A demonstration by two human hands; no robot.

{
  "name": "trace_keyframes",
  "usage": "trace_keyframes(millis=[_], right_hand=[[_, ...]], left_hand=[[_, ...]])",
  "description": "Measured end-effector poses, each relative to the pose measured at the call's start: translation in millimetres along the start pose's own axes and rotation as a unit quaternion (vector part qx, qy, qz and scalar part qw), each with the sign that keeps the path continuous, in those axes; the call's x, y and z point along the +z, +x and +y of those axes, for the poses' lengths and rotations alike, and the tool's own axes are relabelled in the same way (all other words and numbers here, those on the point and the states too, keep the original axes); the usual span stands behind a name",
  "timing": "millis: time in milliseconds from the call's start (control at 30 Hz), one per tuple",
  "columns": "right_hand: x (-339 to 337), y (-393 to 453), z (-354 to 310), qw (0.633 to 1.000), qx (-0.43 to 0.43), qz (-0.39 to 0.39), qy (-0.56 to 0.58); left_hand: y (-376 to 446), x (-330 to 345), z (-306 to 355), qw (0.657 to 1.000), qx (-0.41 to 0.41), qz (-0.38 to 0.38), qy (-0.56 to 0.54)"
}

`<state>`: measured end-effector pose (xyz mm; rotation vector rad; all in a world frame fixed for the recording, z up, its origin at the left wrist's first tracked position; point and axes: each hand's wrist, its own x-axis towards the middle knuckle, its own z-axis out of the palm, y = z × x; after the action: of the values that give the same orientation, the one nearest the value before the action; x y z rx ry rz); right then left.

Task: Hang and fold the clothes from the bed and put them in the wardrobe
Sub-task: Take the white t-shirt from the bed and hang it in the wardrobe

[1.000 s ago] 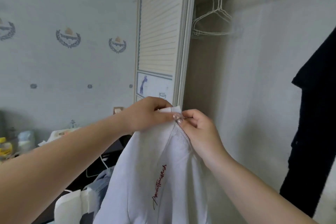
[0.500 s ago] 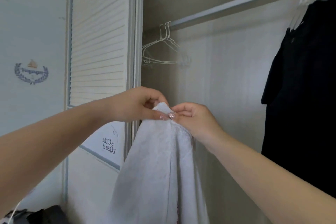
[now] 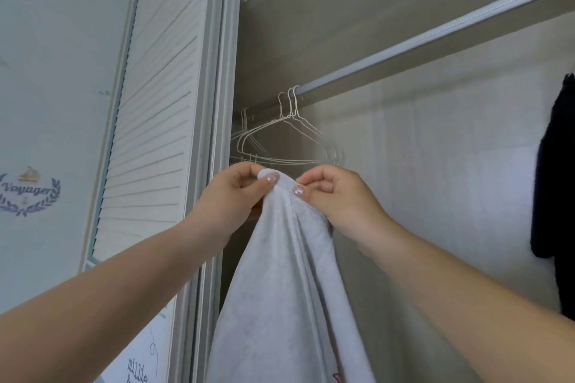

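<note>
inside the open wardrobe, below the rail (image 3: 435, 37) and wire hangers (image 3: 280, 140), a white garment (image 3: 289, 289) hangs from its top edge, pinched between left hand (image 3: 230, 199) and right hand (image 3: 336, 196).

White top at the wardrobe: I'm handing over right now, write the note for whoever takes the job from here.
Left hand: pinches the top edge of the white top.
Right hand: pinches the same edge right beside it; both grips sit close together.
The top hangs down from the hands, in front of the open wardrobe, just below the empty wire hangers on the rail.
A dark garment already hangs at the right.
Done: top brought to the wardrobe.
Left: no hanger can be seen in the top; probably take one, fit it, hook it on the rail.
</note>
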<state>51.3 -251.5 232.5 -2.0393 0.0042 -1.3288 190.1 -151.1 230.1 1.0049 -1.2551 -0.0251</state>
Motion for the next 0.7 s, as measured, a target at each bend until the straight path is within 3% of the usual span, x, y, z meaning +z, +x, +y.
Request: trace_keyframes(millis=[200,367,600,700], right_hand=[[6.1,67.8,33.1,0.998,-0.027,0.044,-0.042],[17.1,134.1,45.9,0.998,-0.004,0.054,-0.031],[43.0,226.9,65.6,0.986,0.021,0.019,-0.164],[54.7,254.6,78.6,0.984,0.029,-0.011,-0.177]], left_hand=[[55.2,0.0,-24.9,0.999,-0.006,0.032,-0.019],[97.6,-14.1,-37.6,0.970,0.123,0.018,0.207],[127.6,-15.8,-57.1,0.974,0.176,0.011,0.145],[132.4,-17.1,-61.2,0.990,0.133,0.002,0.056]])
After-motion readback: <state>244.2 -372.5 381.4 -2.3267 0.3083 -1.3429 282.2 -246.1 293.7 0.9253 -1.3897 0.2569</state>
